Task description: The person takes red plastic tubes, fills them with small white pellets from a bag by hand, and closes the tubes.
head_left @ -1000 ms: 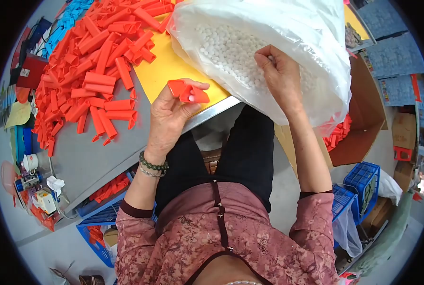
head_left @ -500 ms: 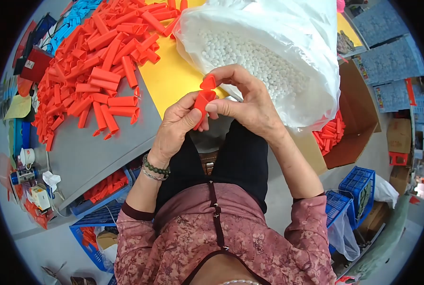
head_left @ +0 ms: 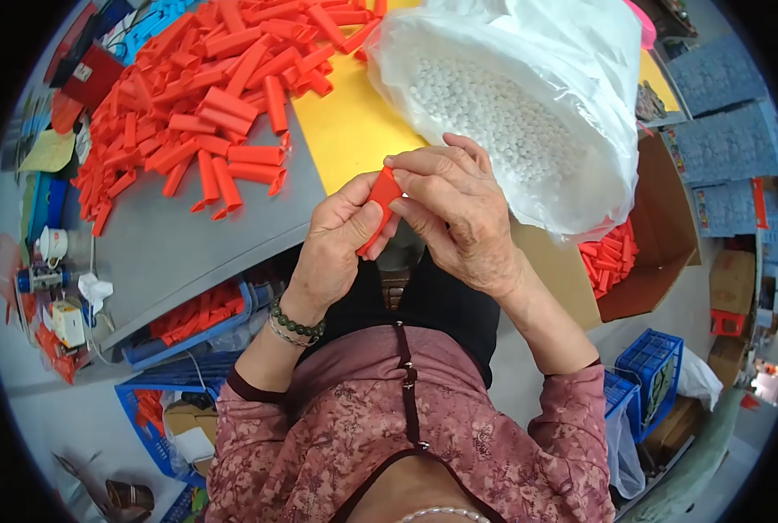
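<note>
A red plastic piece (head_left: 382,205) is gripped between the thumb and fingers of my left hand (head_left: 336,240). The fingers of my right hand (head_left: 463,209) close on the upper end of the same piece, which hides part of it. Behind my hands, a white plastic bag (head_left: 572,105) lies open with many small white pellets (head_left: 493,113) inside. A heap of red plastic pieces (head_left: 223,105) covers the grey table (head_left: 232,218) on the left, beside a yellow sheet (head_left: 345,122).
At the right, an open cardboard box (head_left: 659,261) holds more red pieces (head_left: 609,257). Blue crates (head_left: 650,375) stand on the floor at the lower right, another blue crate (head_left: 149,436) at the lower left. Blue pieces (head_left: 153,26) lie at the far left.
My right hand has moved from the pellets to the red piece in my left hand. The piece's raised triangular end, visible half a second ago, now appears closed. The view has shifted slightly.
</note>
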A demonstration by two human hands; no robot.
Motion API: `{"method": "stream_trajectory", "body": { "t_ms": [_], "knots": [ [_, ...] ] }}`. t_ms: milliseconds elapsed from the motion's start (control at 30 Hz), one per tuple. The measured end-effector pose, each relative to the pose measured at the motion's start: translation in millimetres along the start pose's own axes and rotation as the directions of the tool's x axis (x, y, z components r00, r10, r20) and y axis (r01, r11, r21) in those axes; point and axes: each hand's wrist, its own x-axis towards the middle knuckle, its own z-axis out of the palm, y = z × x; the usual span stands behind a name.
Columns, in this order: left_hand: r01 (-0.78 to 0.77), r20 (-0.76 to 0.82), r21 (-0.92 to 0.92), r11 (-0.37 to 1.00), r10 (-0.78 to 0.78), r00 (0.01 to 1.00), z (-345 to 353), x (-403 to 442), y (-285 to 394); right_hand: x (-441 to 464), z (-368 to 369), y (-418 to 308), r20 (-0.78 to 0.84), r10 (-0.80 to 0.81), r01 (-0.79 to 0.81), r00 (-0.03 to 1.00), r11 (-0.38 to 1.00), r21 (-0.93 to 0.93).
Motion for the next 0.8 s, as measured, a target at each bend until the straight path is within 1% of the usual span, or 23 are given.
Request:
{"method": "stream_trajectory", "body": {
  "t_ms": [33,100,133,233,300,367,433,467,567,600,633,667,700,733,767,800],
  "knots": [
    [-0.017,-0.011,-0.004,1.0,0.017,1.0,-2,-5,4,-1,3,-2,0.023,0.004,-0.005,1.0,1.0,0.025],
    [-0.046,-0.053,-0.005,0.999,0.045,0.998,-8,-22,13,-1,12,-12,0.074,0.024,-0.037,0.997,0.981,0.19],
    [-0.056,-0.098,0.067,0.996,0.062,0.993,-17,-33,17,1,16,-17,0.1,0.023,-0.049,0.995,0.961,0.273],
    [-0.078,-0.359,0.151,0.985,0.129,0.924,-52,-84,28,-2,23,-24,0.068,0.154,-0.168,0.986,0.892,0.42],
    [-0.083,-0.564,0.165,0.983,0.163,0.809,-83,-130,26,-3,21,-21,0.066,0.272,-0.276,0.96,0.875,0.397],
    [-0.065,-0.778,0.036,0.997,0.069,0.625,-102,-180,21,-14,30,-6,0.041,0.322,-0.306,0.946,0.843,0.443],
    [-0.121,-0.852,-0.193,0.974,-0.105,0.513,-130,-219,9,-21,36,-12,0.122,0.446,-0.431,0.887,0.702,0.567],
    [-0.164,-0.863,-0.305,0.938,-0.199,0.465,-140,-236,3,-24,41,-14,0.165,0.454,-0.453,0.876,0.655,0.605],
    [-0.494,-0.904,-0.384,0.78,-0.209,0.373,-186,-239,6,-28,53,-23,0.258,0.434,-0.498,0.863,0.655,0.568],
    [-0.504,-0.926,-0.322,0.802,-0.154,0.346,-221,-243,6,-29,57,-28,0.27,0.413,-0.489,0.87,0.648,0.584],
    [-0.509,-0.942,-0.262,0.82,-0.102,0.32,-265,-253,5,-29,58,-31,0.274,0.381,-0.468,0.883,0.677,0.568],
    [-0.512,-0.954,-0.201,0.835,-0.048,0.296,-288,-261,4,-30,58,-34,0.275,0.35,-0.445,0.896,0.706,0.552],
    [-0.493,-0.982,-0.111,0.863,-0.019,0.188,-288,-261,4,-30,58,-36,0.273,0.319,-0.419,0.907,0.735,0.533],
    [-0.464,-0.996,-0.023,0.886,0.019,0.084,-289,-259,4,-31,58,-34,0.225,0.26,-0.339,0.939,0.806,0.485],
    [-0.421,-0.998,0.061,0.905,0.058,-0.02,-288,-257,1,-32,57,-34,0.228,0.294,-0.372,0.928,0.766,0.524],
    [-0.319,-0.984,0.177,0.931,0.159,-0.081,-258,-245,1,-34,57,-35,0.243,0.33,-0.409,0.912,0.719,0.561]
  ]
}}
